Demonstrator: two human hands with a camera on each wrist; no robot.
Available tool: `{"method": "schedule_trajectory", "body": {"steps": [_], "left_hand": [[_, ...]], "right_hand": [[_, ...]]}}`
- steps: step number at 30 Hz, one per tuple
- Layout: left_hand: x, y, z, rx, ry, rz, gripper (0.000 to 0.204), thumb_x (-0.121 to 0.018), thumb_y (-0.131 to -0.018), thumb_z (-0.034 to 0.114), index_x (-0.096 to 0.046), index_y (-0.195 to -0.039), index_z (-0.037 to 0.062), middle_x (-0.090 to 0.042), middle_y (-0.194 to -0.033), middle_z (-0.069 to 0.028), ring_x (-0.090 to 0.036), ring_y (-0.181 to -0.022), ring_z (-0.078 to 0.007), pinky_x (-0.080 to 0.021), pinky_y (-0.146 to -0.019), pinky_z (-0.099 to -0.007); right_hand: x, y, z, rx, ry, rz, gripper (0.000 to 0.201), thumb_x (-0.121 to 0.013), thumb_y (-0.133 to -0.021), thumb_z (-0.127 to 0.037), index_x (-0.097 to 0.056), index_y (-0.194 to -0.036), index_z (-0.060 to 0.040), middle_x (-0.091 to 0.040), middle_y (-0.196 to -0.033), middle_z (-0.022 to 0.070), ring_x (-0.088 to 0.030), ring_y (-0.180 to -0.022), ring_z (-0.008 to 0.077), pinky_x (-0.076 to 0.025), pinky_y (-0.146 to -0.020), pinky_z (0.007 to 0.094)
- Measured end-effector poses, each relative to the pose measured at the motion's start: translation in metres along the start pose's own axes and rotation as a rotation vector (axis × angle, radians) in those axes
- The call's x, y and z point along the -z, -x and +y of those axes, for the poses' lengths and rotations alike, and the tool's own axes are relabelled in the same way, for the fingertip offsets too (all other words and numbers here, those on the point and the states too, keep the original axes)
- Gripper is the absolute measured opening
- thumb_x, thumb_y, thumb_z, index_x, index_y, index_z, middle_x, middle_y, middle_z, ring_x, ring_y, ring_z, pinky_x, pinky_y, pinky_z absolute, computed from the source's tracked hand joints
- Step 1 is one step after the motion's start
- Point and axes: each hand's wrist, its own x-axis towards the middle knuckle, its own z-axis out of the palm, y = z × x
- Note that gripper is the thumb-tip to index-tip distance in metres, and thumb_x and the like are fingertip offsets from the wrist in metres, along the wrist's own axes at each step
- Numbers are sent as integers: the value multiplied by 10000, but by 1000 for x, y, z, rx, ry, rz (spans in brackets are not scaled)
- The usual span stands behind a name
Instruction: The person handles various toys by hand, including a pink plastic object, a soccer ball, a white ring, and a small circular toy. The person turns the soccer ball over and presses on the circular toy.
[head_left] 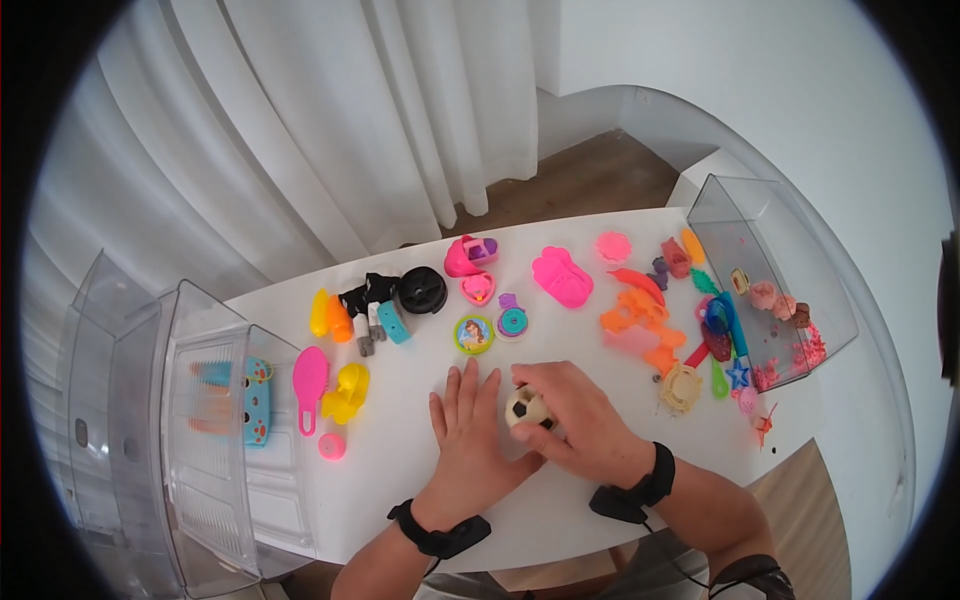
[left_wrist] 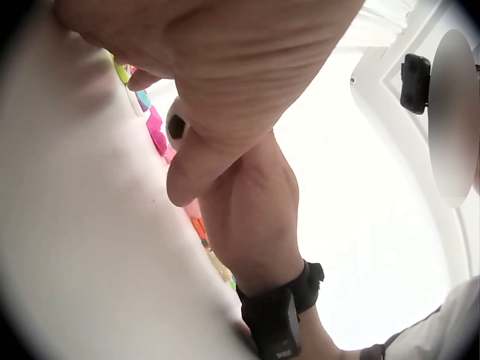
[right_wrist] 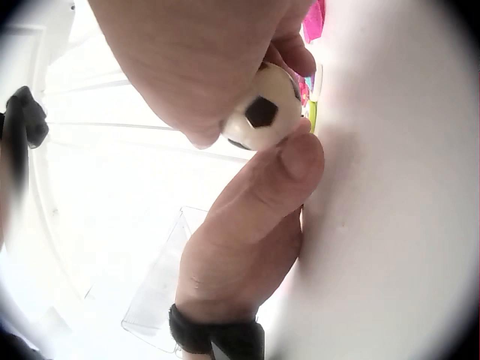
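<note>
- The right hand [head_left: 590,425] has its fingers and thumb curled round a toy soccer ball [head_left: 527,409], which is held over the white table [head_left: 395,500].
- The left hand [head_left: 468,458] is just left of the ball, its fingers straight and a little apart, gripping nothing.
- Beyond the ball, slightly to left, lies a round green-rimmed picture toy [head_left: 473,335].
- Farther left of the ball are a yellow mould [head_left: 346,393] and a pink paddle-shaped toy [head_left: 311,388].
- Well right of the ball stands a transparent box [head_left: 735,235].
</note>
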Motion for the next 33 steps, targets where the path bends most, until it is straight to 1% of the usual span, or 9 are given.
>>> {"method": "schedule_trajectory", "body": {"steps": [4, 8, 14, 19, 22, 24, 26, 31, 33], "left_hand": [[-6, -1, -7, 5, -28, 4, 1098, -886, -778, 406, -310, -1618, -5, -191, -1694, -349, -112, -1603, -542, -39, -1240, -723], [4, -2, 0, 1, -33, -50, 956, -851, -829, 412, -398, -1608, 95, -160, -1700, -368, -71, -1602, -563, -35, -1231, -739], [20, 1, 11, -102, -70, -220, 664, -788, -903, 425, -604, -1507, 221, -101, -1719, -380, 47, -1586, -618, -3, -1232, -738], [17, 2, 12, -141, -75, -272, 616, -756, -932, 449, -625, -1496, 238, -96, -1741, -352, 132, -1588, -606, 45, -1222, -748], [21, 2, 13, -161, -99, -276, 561, -733, -954, 447, -649, -1472, 247, -158, -1765, -264, 119, -1589, -607, 68, -1190, -788], [28, -1, 15, -184, -89, -472, 497, -712, -974, 437, -681, -1434, 251, -253, -1759, -172, 107, -1589, -608, 89, -1167, -815], [22, 4, 12, -258, -84, -438, 463, -700, -978, 431, -694, -1409, 264, -319, -1720, -157, 55, -1580, -627, 70, -1151, -845], [17, 7, 10, -321, -76, -410, 402, -677, -992, 425, -722, -1359, 269, -420, -1661, -127, 5, -1573, -643, 56, -1129, -878], [22, 6, 14, -296, -89, -464, 386, -672, -999, 411, -723, -1356, 273, -426, -1659, -111, -9, -1599, -592, 57, -1126, -881]], "right_hand": [[-2, 2, -5, 69, 70, -26, 553, -760, -936, -248, -559, -1386, 3, -650, -1216, 192, -633, -1102, 391, -530, -955, 473], [0, 6, 5, 22, 95, -85, 537, -763, -924, -267, -578, -1355, -5, -648, -1239, 190, -636, -1071, 385, -532, -922, 477], [8, -1, 7, -68, 56, 211, 544, -777, -897, -247, -582, -1347, -11, -664, -1183, 183, -640, -1052, 388, -522, -916, 496], [3, 0, 9, -18, 165, -27, 573, -788, -884, -241, -575, -1363, -12, -665, -1211, 190, -632, -1089, 388, -499, -949, 486], [4, 1, 10, -48, 183, 54, 599, -796, -872, -254, -573, -1377, -22, -663, -1230, 187, -632, -1099, 384, -499, -946, 483], [6, 0, 7, -51, 153, 102, 603, -797, -866, -257, -576, -1379, -29, -666, -1227, 176, -631, -1105, 378, -495, -951, 485], [7, -1, 7, -54, 124, 152, 608, -798, -859, -259, -579, -1381, -37, -669, -1223, 166, -630, -1111, 371, -490, -957, 488], [3, 0, 7, -38, 202, -80, 627, -791, -846, -254, -576, -1395, -40, -653, -1252, 174, -611, -1155, 360, -466, -982, 475], [5, 0, 6, -60, 180, -56, 636, -795, -840, -262, -578, -1398, -46, -652, -1252, 171, -611, -1153, 357, -467, -978, 471]]}}
